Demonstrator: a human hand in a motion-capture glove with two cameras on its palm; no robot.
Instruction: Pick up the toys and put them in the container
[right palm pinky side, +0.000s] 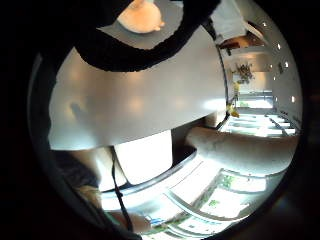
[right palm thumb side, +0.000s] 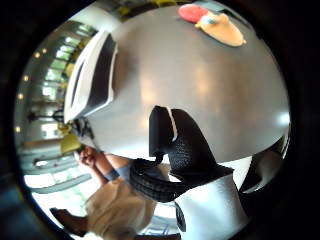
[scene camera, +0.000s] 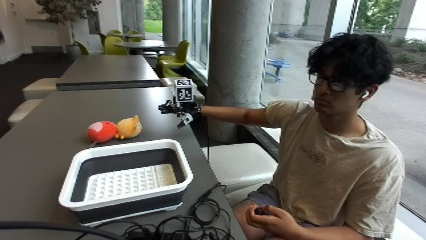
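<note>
Gloved right hand (scene camera: 178, 108) held over grey table (scene camera: 60, 130), fingers relaxed, nothing gripped; round red (scene camera: 101, 131) and orange plush toys (scene camera: 129, 127) touching, so one may be knocked aside, missing white-rimmed container (scene camera: 126, 179)

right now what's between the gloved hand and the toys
Only bare table between the gloved right hand and the orange toy beside the red toy, per the outside view.

Table (scene camera: 46, 130): grey. Container (scene camera: 124, 181): white rim, dark grey walls, white perforated floor. Ball (scene camera: 101, 131): red. Duck toy (scene camera: 129, 127): yellow-orange. Right hand (scene camera: 178, 109): black glove. Person's shirt (scene camera: 333, 165): beige.
</note>
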